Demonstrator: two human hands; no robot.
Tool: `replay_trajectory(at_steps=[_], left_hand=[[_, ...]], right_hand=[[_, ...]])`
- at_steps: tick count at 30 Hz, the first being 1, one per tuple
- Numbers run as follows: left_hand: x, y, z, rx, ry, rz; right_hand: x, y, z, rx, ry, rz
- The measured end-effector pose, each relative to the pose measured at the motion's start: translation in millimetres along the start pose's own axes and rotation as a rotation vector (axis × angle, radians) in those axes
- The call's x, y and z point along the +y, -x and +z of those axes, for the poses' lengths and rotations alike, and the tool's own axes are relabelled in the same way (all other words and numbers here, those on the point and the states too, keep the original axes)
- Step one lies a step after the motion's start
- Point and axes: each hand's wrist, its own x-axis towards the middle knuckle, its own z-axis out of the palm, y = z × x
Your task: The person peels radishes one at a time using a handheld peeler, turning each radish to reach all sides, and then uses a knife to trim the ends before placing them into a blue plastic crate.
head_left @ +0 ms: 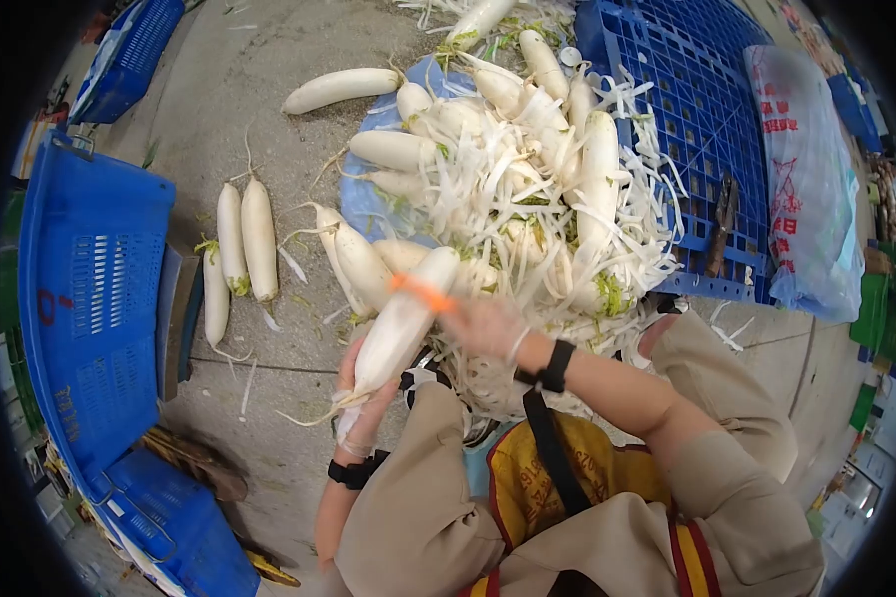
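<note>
A large white radish (400,323) lies slanted across the middle, its rooty tip toward me. Around its lower end my left hand (360,403) is wrapped, in a thin clear glove. My right hand (483,323), gloved too and blurred, is closed on an orange peeler (423,294) that lies over the upper part of the radish. Just beyond is a heap of white peel strips (508,179) mixed with more radishes (393,151), partly on a blue plastic sheet (433,80).
Blue crates (45,298) stand along the left side. Three radishes (259,239) lie on the concrete floor (219,90) near them. At the right are a blue pallet (682,90) with a knife-like object (722,224) and a full plastic bag (801,179). My knees flank the peelings.
</note>
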Motion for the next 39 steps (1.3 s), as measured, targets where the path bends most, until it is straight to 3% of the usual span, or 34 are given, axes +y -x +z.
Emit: replay_trajectory(at_steps=[1, 3, 6, 8, 10, 11, 14, 15, 16, 18, 19, 21, 22, 24, 26, 27, 29, 30, 32, 34, 36, 39], left_hand=[[2, 1, 2, 0.001, -0.001, 0.007], [7, 5, 7, 0.120, 0.109, -0.134], [-10, 5, 0, 0.167, 0.261, -0.240], [-50, 5, -6, 0.158, 0.346, -0.190], [-58, 9, -10, 0.136, 0.419, -0.137], [-55, 6, -8, 0.140, 0.521, -0.158], [-63, 2, -8, 0.125, 0.771, -0.168], [-62, -1, -7, 0.189, 0.906, -0.185], [-60, 1, -9, 0.265, 1.111, -0.211], [-93, 11, -37, 0.724, 1.110, -0.078], [-63, 14, -53, 0.750, 1.094, -0.055], [-16, 14, -62, 0.431, 0.880, -0.059], [-18, 7, -72, 0.392, 0.844, -0.112], [-15, -11, -84, 0.321, 0.801, -0.135], [-8, -23, -84, 0.369, 0.279, -0.190], [9, -28, -78, 0.361, 0.286, -0.190], [57, -44, -55, 0.656, -1.309, 0.562], [61, -57, -44, 0.660, -1.302, 0.566], [66, -77, -12, 0.175, -1.340, 0.461], [59, -100, 22, -0.025, -1.465, 0.222], [15, -140, 30, -0.014, -1.362, 0.113], [19, -136, 13, 0.013, -1.324, 0.117]], right_hand=[[21, -16, -2, 0.047, -0.001, 0.223], [57, -36, -15, -0.035, 0.098, 0.364], [43, -32, -19, 0.058, -0.018, 0.435], [48, -34, 0, 0.059, -0.061, 0.367], [53, -41, 3, -0.046, -0.025, 0.500], [77, -49, 16, 0.056, 0.010, 0.443], [86, -51, 14, -0.002, 0.024, 0.323], [95, -44, 19, 0.035, 0.057, 0.222], [114, -45, 34, 0.156, -0.075, 0.273], [92, -36, 4, 0.123, -0.214, 0.394], [84, -34, 2, 0.111, -0.317, 0.488], [86, -38, 15, 0.112, -0.227, 0.380], [91, -28, 15, 0.130, -0.137, 0.290], [70, -23, 4, 0.179, -0.086, 0.389], [65, -18, -2, 0.115, -0.189, 0.377], [66, -15, -3, 0.120, -0.183, 0.384], [70, -9, -6, 0.031, -0.212, 0.404], [69, -10, -6, 0.037, -0.205, 0.404], [67, -5, -2, 0.003, -0.122, 0.418], [72, -4, 10, 0.049, -0.113, 0.371], [72, -2, 18, 0.086, -0.089, 0.314], [82, -2, 27, 0.072, -0.143, 0.266]])
